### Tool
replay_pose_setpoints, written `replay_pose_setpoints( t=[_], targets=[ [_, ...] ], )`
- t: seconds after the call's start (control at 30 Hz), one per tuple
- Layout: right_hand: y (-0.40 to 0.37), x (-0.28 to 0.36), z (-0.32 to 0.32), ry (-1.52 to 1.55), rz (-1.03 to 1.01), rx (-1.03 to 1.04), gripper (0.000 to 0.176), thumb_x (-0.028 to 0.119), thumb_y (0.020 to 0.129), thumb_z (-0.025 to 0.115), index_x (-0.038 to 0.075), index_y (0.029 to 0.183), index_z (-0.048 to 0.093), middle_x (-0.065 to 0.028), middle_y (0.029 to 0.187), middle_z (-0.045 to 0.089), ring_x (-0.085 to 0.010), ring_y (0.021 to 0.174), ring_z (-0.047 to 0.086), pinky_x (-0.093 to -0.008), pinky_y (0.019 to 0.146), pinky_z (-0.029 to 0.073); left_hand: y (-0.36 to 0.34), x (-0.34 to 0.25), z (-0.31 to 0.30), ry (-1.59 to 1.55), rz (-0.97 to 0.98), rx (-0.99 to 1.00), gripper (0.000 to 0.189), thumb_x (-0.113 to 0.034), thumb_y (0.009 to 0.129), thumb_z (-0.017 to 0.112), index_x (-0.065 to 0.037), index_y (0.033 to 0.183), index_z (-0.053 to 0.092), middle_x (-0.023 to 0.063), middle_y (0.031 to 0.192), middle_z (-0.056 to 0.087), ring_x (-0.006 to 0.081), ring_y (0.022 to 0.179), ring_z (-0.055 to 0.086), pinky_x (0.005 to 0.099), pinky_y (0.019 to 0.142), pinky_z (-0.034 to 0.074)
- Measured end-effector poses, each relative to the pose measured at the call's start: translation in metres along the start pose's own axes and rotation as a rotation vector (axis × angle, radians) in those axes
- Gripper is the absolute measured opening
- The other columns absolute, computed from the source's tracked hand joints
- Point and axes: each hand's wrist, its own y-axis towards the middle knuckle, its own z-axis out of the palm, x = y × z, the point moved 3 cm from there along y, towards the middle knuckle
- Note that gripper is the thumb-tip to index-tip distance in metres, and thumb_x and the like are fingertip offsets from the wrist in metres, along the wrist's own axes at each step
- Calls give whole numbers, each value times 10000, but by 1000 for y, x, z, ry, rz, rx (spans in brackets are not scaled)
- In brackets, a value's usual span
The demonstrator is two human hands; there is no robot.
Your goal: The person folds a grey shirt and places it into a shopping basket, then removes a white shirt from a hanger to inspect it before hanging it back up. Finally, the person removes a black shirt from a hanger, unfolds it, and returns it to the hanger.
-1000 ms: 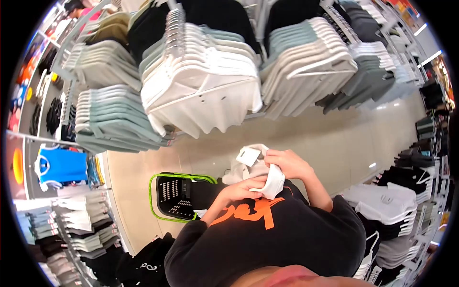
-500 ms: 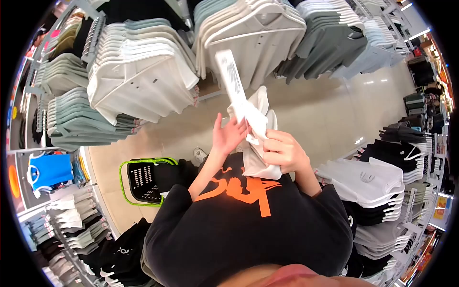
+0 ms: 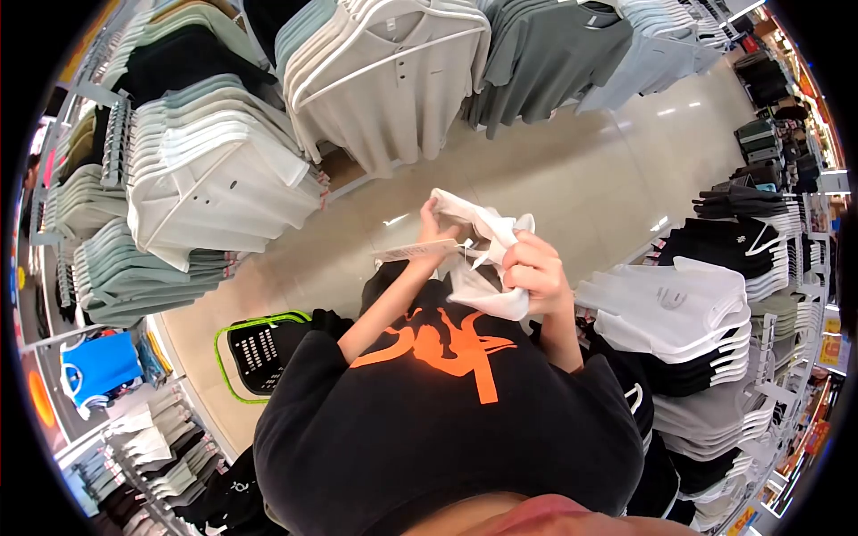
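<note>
Between my hands, in front of my chest, is a bunched white garment [image 3: 487, 223]. My right hand [image 3: 534, 271] has its fingers curled round the garment's right side. The fingers of my left hand [image 3: 435, 230] close on its upper left edge, with the thumb up at the cloth. A pale printed tag [image 3: 416, 251] on a thin string lies across my left wrist. The lower part of the garment hangs near the orange print on my black shirt [image 3: 438, 429].
Racks of white shirts [image 3: 232, 192], beige shirts [image 3: 393, 80] and dark green shirts [image 3: 554, 58] stand ahead. A black basket with a green rim [image 3: 231, 375] sits on the floor at left. White T-shirts on hangers [image 3: 670, 304] are close on my right.
My left hand, open before, has closed on the garment's edge. The tag, upright earlier, now lies sideways over my left wrist. The view has shifted, with the racks ahead now further left.
</note>
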Motion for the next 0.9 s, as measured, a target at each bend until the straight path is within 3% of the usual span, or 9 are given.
replay_pose_setpoints(
  t=[0.07, 0.1, 0.17, 0.4, 0.6, 0.73, 0.77, 0.87, 0.9],
  targets=[
    [-4, -7, 0, -23, 23, -50, 218, 61, 487, 658, 68, 567, 455, -36, 618, 437, -211, 547, 422, -284, 462, 331, 1, 10, -3, 425, 430, -183, 890, -242, 665, 661, 34, 1303, 106, 266, 1201, 383, 304, 1104, 428, 369, 932, 346],
    [-5, -13, -5, -53, 89, -74, 209, 37, 496, 653, 53, 572, 458, -41, 614, 438, -216, 546, 423, -283, 470, 334, -5, -10, -9, 483, 474, -194, 996, -293, 617, 702, 54, 1315, 81, 262, 1205, 381, 330, 1115, 413, 367, 953, 322],
    [-12, -29, -11, -48, 187, -140, 203, 23, 495, 648, 40, 577, 463, -46, 614, 444, -218, 546, 425, -285, 471, 334, -4, -30, -26, 307, 297, -135, 958, -268, 653, 688, 52, 1325, 85, 240, 1233, 366, 320, 1118, 406, 352, 962, 312],
    [-15, -76, -7, -67, 353, -132, 183, -28, 504, 620, 17, 616, 484, -72, 626, 462, -238, 608, 473, -318, 614, 448, -14, -112, -54, 695, 458, -670, 733, -218, 702, 653, 15, 1297, 294, 245, 1312, 263, 384, 1211, 262, 408, 999, 215],
    [14, -123, -16, -54, 383, -20, 172, -49, 498, 575, 16, 632, 488, -80, 644, 473, -265, 644, 488, -370, 746, 465, 22, -134, -85, 880, 691, -815, 584, -190, 708, 639, -8, 1220, 424, 261, 1271, 322, 414, 1208, 249, 462, 996, 175],
    [52, -157, -14, -107, 324, 168, 190, -60, 469, 521, 21, 638, 486, -79, 657, 477, -271, 664, 494, -365, 688, 437, 61, -111, -117, -20, 703, -763, 511, -133, 731, 591, 11, 1193, 426, 242, 1218, 394, 364, 1174, 346, 406, 1000, 214],
    [62, -167, -12, -116, 295, 204, 198, -61, 463, 514, 24, 639, 487, -77, 659, 479, -272, 668, 497, -361, 672, 430, 71, -108, -123, -191, 816, -714, 423, -224, 794, 511, 41, 1123, 488, 247, 1275, 352, 308, 1183, 363, 364, 979, 271],
    [86, -194, 1, -138, 257, 296, 205, -65, 456, 510, 28, 638, 490, -69, 663, 487, -270, 676, 509, -348, 650, 423, 80, -121, -130, 236, 768, -719, 474, -340, 839, 402, 59, 1044, 557, 267, 1336, 264, 274, 1219, 328, 337, 965, 296],
    [93, -202, 3, -149, 276, 317, 198, -66, 460, 520, 26, 633, 491, -64, 661, 492, -266, 676, 515, -343, 661, 431, 91, -107, -130, -18, 715, -619, 583, -427, 847, 341, 83, 1021, 563, 246, 1370, 169, 269, 1221, 329, 333, 970, 295]
  ],
)
